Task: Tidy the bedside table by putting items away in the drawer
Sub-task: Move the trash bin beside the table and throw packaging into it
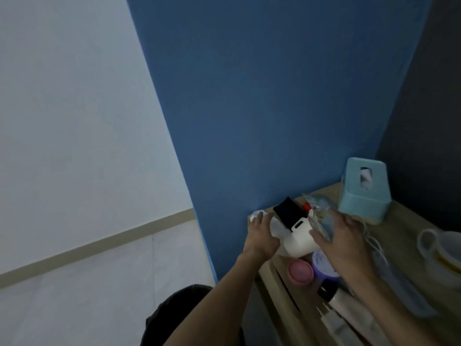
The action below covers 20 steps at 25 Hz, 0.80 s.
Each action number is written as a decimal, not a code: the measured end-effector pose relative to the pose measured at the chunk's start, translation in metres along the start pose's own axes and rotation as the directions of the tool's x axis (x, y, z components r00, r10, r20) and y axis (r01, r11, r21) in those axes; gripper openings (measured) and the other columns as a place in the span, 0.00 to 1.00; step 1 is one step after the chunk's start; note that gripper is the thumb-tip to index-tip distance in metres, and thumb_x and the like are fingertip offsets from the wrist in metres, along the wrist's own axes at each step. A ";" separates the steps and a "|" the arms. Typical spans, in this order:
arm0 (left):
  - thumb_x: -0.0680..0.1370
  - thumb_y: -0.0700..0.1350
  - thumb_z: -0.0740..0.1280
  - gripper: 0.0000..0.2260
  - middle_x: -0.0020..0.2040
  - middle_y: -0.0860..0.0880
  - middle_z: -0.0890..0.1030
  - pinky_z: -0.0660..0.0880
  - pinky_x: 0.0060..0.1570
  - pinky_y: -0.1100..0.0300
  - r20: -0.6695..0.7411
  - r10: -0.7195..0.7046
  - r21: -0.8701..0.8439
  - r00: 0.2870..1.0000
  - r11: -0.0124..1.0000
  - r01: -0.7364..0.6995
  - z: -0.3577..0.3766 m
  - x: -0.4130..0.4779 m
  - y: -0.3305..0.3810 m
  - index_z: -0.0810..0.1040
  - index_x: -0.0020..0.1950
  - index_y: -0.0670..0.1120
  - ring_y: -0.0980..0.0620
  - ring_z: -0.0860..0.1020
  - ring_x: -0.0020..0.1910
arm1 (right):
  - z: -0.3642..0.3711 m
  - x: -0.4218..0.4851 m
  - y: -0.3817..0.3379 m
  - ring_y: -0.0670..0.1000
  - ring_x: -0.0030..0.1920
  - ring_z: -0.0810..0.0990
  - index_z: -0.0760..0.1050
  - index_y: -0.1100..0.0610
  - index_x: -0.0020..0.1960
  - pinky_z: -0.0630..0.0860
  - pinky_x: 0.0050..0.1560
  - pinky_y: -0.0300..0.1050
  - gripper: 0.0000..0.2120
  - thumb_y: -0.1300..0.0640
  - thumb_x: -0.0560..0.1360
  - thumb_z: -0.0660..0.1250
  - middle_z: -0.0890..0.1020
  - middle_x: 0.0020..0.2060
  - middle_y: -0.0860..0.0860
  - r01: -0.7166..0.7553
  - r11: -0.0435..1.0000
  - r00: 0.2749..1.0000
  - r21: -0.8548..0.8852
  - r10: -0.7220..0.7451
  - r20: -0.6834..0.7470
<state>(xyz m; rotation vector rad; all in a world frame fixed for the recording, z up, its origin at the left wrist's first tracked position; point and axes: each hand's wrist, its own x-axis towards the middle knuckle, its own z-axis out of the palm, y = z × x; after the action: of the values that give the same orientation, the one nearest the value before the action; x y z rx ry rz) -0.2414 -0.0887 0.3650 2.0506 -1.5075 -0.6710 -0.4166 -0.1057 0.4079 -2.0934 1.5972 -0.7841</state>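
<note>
The wooden bedside table (pixel 409 228) fills the lower right. My left hand (pixel 260 236) grips crumpled white tissue (pixel 275 224) at the table's far left corner. My right hand (pixel 344 243) holds a blue face mask (pixel 321 221) between thumb and fingers, and the mask's strings (pixel 371 239) trail to the right. Between the hands stands a white holder (pixel 300 234) with a black item (pixel 287 212) sticking out of it. In front of them sit a pink jar (pixel 300 272) and a purple jar (pixel 321 267). The drawer is not visible.
A teal tissue box (pixel 364 193) stands in the back corner against the blue wall. A white mug and stacked bowls (pixel 441 253) sit at the right edge. A black-capped bottle (pixel 330 293) and a clear tube (pixel 335 323) lie near the front. Pale floor is on the left.
</note>
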 end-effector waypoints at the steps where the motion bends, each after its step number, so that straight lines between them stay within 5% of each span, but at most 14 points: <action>1: 0.74 0.38 0.63 0.30 0.77 0.42 0.56 0.55 0.73 0.50 0.056 -0.021 0.073 0.998 0.997 0.017 0.007 0.010 0.000 0.58 0.75 0.45 0.41 0.54 0.76 | 0.005 0.008 0.009 0.61 0.56 0.74 0.70 0.63 0.63 0.72 0.51 0.50 0.25 0.55 0.70 0.70 0.77 0.56 0.63 -0.041 0.999 0.997 -0.013 0.042 0.062; 3: 0.76 0.40 0.63 0.29 0.76 0.41 0.57 0.56 0.73 0.49 0.151 -0.056 0.184 0.987 0.982 0.027 0.021 0.019 -0.003 0.57 0.75 0.45 0.40 0.55 0.75 | 0.015 0.014 0.020 0.58 0.46 0.78 0.76 0.64 0.55 0.71 0.43 0.44 0.16 0.56 0.70 0.70 0.82 0.47 0.61 -0.077 0.997 0.985 -0.012 0.078 0.154; 6: 0.75 0.46 0.65 0.23 0.67 0.39 0.71 0.67 0.65 0.46 0.165 -0.043 0.304 0.985 0.952 -0.010 0.042 0.021 -0.008 0.68 0.69 0.43 0.39 0.68 0.66 | 0.020 0.016 0.029 0.50 0.32 0.74 0.79 0.59 0.40 0.66 0.32 0.39 0.02 0.61 0.71 0.69 0.78 0.30 0.52 -0.050 0.999 0.983 0.015 0.047 0.178; 7: 0.74 0.46 0.65 0.21 0.64 0.39 0.74 0.69 0.63 0.46 0.147 -0.026 0.309 0.989 0.951 -0.021 0.045 0.019 -0.009 0.72 0.66 0.42 0.39 0.71 0.63 | 0.020 0.016 0.031 0.47 0.30 0.72 0.76 0.56 0.35 0.64 0.29 0.38 0.07 0.62 0.71 0.69 0.75 0.27 0.50 -0.025 1.000 0.987 0.002 0.024 0.161; 11: 0.78 0.40 0.60 0.12 0.57 0.39 0.80 0.74 0.54 0.54 0.013 -0.062 0.062 0.998 0.996 0.062 0.043 0.010 -0.016 0.77 0.59 0.38 0.42 0.78 0.56 | 0.013 0.017 0.023 0.51 0.34 0.73 0.76 0.56 0.37 0.64 0.31 0.38 0.07 0.65 0.71 0.68 0.77 0.31 0.54 0.053 0.998 0.994 0.019 -0.054 0.091; 16: 0.76 0.41 0.61 0.08 0.45 0.43 0.82 0.71 0.40 0.59 -0.251 -0.188 -0.151 0.949 0.977 0.154 -0.003 -0.026 -0.046 0.78 0.50 0.41 0.45 0.80 0.45 | 0.018 -0.002 -0.028 0.59 0.39 0.78 0.80 0.65 0.46 0.69 0.38 0.45 0.06 0.68 0.69 0.69 0.82 0.39 0.62 0.322 0.946 0.945 -0.022 -0.323 -0.047; 20: 0.76 0.42 0.62 0.09 0.51 0.43 0.83 0.79 0.49 0.56 -0.327 -0.414 -0.223 0.850 0.908 0.356 -0.038 -0.086 -0.121 0.79 0.52 0.43 0.44 0.81 0.50 | 0.076 -0.048 -0.081 0.60 0.36 0.79 0.80 0.63 0.40 0.72 0.36 0.46 0.05 0.69 0.65 0.71 0.81 0.35 0.60 0.477 0.878 0.877 0.031 -0.479 0.050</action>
<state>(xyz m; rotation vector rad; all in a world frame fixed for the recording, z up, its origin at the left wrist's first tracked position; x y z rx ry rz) -0.1533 0.0292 0.3228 2.2251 -0.8114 -0.4884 -0.3167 -0.0397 0.3899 -2.5104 1.0376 -0.8750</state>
